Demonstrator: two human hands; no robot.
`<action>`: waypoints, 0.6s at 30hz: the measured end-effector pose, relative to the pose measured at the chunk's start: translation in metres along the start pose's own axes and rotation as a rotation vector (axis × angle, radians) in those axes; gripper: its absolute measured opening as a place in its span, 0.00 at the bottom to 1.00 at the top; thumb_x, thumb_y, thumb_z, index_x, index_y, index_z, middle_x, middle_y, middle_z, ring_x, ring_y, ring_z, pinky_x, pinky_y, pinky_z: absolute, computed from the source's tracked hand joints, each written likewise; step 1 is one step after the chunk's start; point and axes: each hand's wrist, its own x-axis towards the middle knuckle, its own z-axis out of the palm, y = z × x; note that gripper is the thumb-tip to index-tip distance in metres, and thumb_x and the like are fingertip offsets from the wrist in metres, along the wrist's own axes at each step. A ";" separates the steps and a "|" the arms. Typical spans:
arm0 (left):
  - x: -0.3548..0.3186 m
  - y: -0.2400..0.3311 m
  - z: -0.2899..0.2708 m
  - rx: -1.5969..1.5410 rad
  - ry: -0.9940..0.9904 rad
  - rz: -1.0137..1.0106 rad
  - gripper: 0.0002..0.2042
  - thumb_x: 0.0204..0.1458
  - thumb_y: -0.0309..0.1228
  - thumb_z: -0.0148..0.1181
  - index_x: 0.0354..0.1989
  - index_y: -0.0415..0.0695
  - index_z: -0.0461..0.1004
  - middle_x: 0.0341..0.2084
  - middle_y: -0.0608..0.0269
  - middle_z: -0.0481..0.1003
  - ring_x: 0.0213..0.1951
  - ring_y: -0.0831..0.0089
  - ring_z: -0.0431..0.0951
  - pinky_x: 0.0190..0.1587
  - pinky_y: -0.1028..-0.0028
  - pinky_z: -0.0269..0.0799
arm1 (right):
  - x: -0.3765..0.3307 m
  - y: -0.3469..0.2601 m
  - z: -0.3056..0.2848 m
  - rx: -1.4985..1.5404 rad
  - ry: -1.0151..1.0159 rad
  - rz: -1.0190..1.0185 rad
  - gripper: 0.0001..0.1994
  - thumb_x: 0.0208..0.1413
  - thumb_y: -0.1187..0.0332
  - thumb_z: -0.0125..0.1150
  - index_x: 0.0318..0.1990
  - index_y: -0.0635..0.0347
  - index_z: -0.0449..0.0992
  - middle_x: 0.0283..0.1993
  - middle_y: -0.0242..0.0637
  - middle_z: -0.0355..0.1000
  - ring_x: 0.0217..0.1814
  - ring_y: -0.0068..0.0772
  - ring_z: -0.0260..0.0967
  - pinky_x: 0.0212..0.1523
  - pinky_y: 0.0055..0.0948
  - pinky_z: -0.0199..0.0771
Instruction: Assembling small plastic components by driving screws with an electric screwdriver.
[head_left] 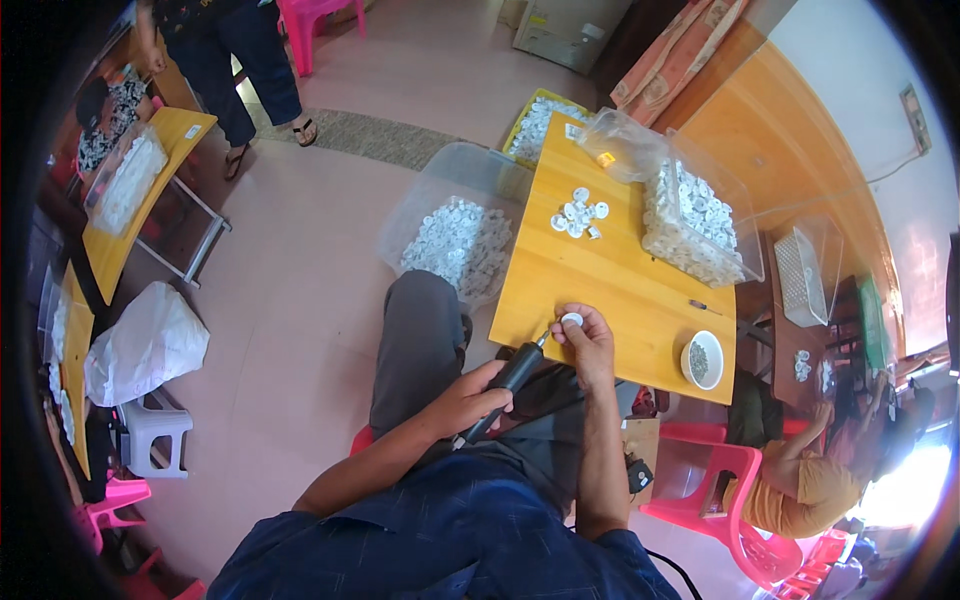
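My left hand (468, 397) grips a black pen-shaped power tool (508, 378), its tip pointing up and right. The tip meets a small white round part (572, 319) that my right hand (587, 342) pinches at the near edge of the wooden table (590, 280). A cluster of several similar white round parts (578, 215) lies farther back on the table. A small white bowl (703, 359) with dark small pieces sits at the table's right near corner.
A clear box (700, 215) full of white parts stands on the table's far right. A clear bin (458, 240) of white parts sits on the floor left of the table. A seated person (800, 480) is at the right, another person stands at the far left, and pink chairs (730, 490) are close by.
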 end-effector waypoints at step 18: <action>0.002 -0.001 -0.001 0.042 -0.001 -0.018 0.15 0.59 0.29 0.51 0.54 0.40 0.66 0.31 0.63 0.74 0.26 0.78 0.75 0.28 0.77 0.73 | -0.005 0.003 0.006 -0.021 0.002 -0.051 0.07 0.61 0.79 0.57 0.46 0.63 0.76 0.38 0.34 0.77 0.35 0.20 0.73 0.36 0.17 0.74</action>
